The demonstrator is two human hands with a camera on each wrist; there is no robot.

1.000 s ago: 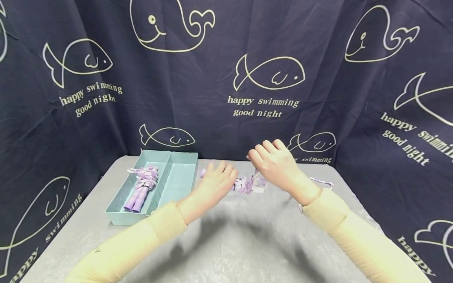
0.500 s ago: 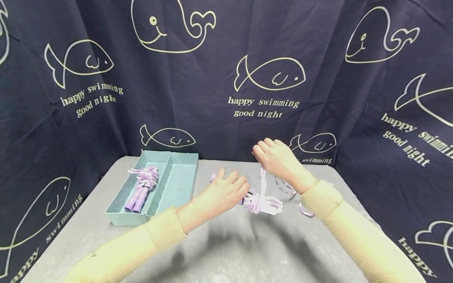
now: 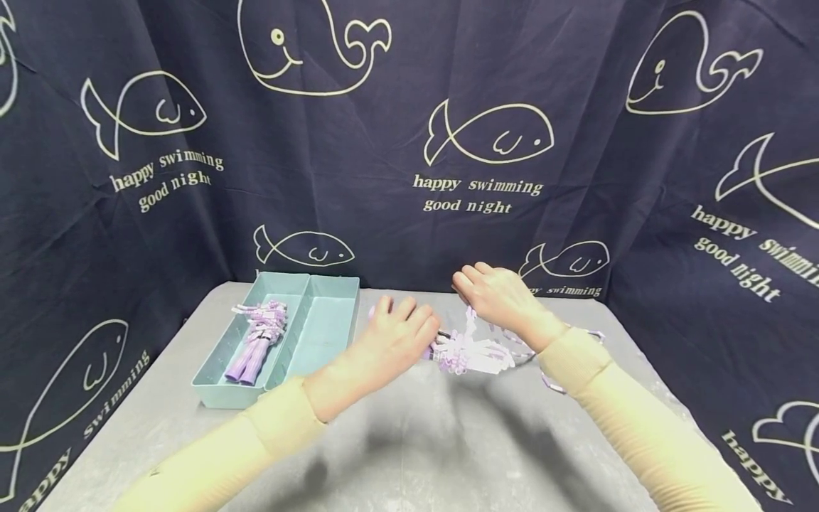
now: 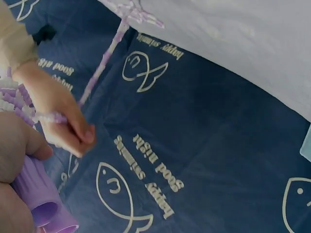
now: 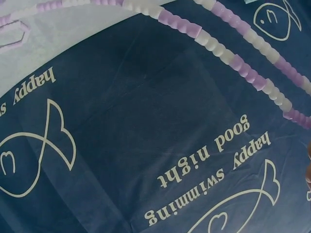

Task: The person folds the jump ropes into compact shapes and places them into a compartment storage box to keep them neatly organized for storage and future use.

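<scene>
My left hand (image 3: 397, 334) grips a bundled beaded jump rope (image 3: 473, 353) above the table. Its purple handles (image 4: 36, 187) poke out below my fingers in the left wrist view. Purple and white beads bunch beyond them, with a dark band at their base. My right hand (image 3: 495, 299), higher and to the right, pinches a stretch of the beaded rope (image 5: 223, 51). From there the rope trails down to the tabletop on the right. Only a sliver of right fingertips (image 5: 309, 170) shows in the right wrist view.
A teal two-compartment tray (image 3: 333, 284) stands on the left of the grey table (image 3: 409, 455). In its left compartment lies another bundled jump rope (image 3: 259, 341) with purple handles. A dark printed curtain (image 3: 358, 178) closes off the back and sides.
The bundle has come off to the right and slightly nearer since the first frame, then shifted a little left. My right hand has dropped slightly, still pulling the rope upward from the bundle.
</scene>
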